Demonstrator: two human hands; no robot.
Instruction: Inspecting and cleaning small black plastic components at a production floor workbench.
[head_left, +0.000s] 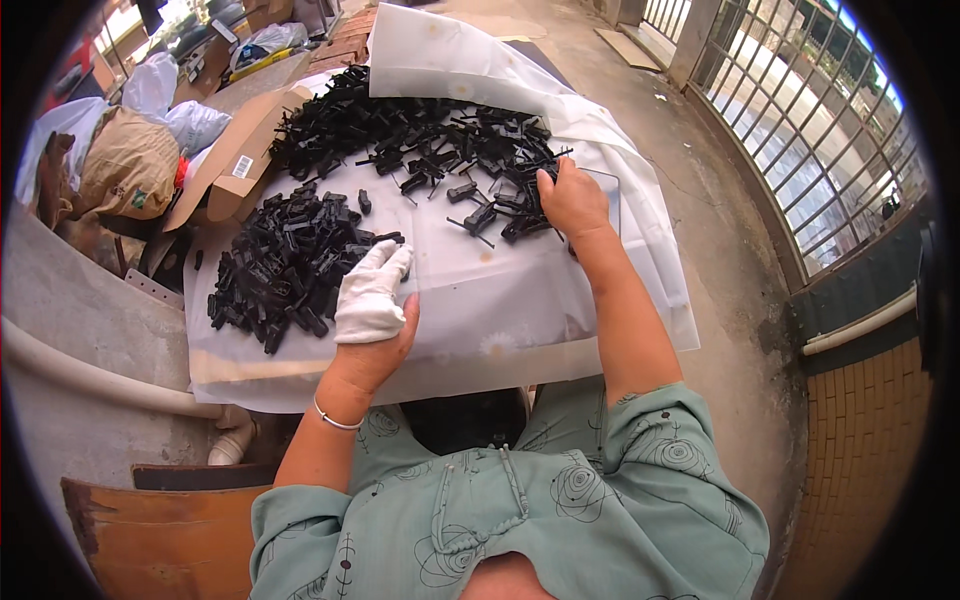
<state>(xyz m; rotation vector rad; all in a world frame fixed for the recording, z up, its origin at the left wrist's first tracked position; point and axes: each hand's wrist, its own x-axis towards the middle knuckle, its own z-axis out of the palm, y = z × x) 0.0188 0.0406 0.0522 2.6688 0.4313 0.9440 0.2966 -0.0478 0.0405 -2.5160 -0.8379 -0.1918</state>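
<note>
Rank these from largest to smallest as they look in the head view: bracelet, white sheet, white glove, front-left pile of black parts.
1. White sheet, spread widest
2. Front-left pile of black parts
3. White glove
4. Bracelet, a thin band on the wrist

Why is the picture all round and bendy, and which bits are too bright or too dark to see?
Head view: wide fisheye lens, so the edges are black and the barred gate seems bent; head view: the ground outside looks pale and bright; head view: the left pile of black parts is so dark that pieces blend together.
</note>
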